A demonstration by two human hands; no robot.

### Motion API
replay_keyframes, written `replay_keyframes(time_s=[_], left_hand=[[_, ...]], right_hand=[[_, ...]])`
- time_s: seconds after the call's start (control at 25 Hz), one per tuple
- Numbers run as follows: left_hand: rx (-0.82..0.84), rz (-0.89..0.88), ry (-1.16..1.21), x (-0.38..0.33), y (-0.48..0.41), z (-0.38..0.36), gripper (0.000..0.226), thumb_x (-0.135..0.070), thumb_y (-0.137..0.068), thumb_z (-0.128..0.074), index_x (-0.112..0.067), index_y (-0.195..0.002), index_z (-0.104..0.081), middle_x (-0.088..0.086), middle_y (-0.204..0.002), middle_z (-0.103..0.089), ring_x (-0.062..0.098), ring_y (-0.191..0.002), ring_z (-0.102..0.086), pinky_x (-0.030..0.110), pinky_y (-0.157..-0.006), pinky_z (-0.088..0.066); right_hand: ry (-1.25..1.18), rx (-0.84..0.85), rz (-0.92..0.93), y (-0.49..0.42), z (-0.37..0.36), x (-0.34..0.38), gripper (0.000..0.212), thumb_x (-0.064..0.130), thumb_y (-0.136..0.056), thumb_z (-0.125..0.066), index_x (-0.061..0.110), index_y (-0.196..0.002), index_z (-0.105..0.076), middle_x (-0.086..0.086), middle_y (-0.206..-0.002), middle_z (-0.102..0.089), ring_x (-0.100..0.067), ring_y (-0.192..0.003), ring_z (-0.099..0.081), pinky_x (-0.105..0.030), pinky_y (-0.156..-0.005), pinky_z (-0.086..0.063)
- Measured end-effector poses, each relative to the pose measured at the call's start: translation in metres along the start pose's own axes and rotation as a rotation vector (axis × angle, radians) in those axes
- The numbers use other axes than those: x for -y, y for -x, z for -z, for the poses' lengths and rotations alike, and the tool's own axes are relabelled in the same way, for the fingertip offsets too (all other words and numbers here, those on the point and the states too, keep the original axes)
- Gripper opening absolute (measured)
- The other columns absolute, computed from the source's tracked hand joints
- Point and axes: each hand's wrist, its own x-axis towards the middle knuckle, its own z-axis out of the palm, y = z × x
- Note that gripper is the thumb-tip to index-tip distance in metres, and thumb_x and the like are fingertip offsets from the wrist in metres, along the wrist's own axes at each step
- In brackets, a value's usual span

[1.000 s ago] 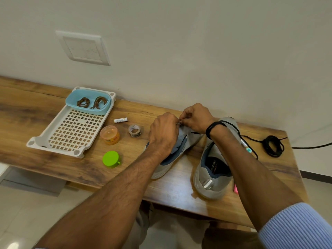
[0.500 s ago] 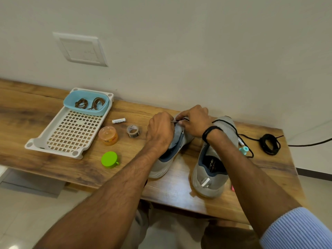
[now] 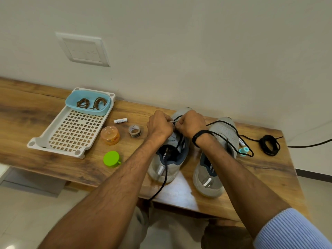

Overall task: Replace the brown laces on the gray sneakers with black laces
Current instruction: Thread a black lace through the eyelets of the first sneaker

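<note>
Left hand and right hand pinch the black lace over one gray sneaker — eyelets hidden behind knuckles.

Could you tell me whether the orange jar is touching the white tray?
Apart. The head view shows bare wood between the orange jar and the white tray's rim.

Pinched by the left hand and right hand, the lace is matt black cord. The sneaker below them is matt knitted cloth. The table is glossy grained wood, and the tray left of them is smooth plastic.
</note>
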Motion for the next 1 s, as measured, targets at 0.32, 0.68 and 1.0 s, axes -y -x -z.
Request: replay_keyframes(time_s=[0.32, 0.68, 1.0], left_hand=[[0.031, 0.034, -0.011, 0.004, -0.006, -0.003, 0.012, -0.008, -0.082, -0.068, -0.011, -0.088, -0.078, 0.010, -0.094, -0.073, 0.028, -0.092, -0.067, 0.035, -0.074, -0.056], [-0.097, 0.075, -0.031, 0.003, -0.003, -0.008, 0.006, -0.023, -0.080, -0.072, -0.016, -0.079, -0.073, 0.007, -0.086, -0.072, 0.026, -0.083, -0.068, 0.029, -0.058, -0.042], [-0.176, 0.085, 0.028, 0.012, -0.009, -0.004, 0.013, -0.020, -0.080, -0.060, -0.012, -0.074, -0.069, 0.008, -0.079, -0.069, 0.029, -0.075, -0.066, 0.028, -0.052, -0.036]], right_hand=[[0.142, -0.032, 0.102, 0.008, -0.003, 0.009, 0.019, 0.014, -0.089, -0.056, 0.005, -0.074, -0.061, -0.018, -0.089, -0.062, -0.037, -0.092, -0.058, -0.034, -0.069, -0.035], [0.120, 0.138, 0.340, 0.019, 0.029, 0.007, 0.050, 0.014, -0.085, -0.059, 0.013, -0.041, -0.036, -0.005, -0.047, -0.041, -0.018, -0.046, -0.035, -0.033, -0.062, -0.034], [-0.152, 0.749, 0.422, 0.056, 0.086, 0.029, 0.010, 0.020, -0.075, -0.078, 0.010, -0.073, -0.079, -0.002, -0.079, -0.071, -0.012, -0.075, -0.061, -0.028, -0.072, -0.051]])
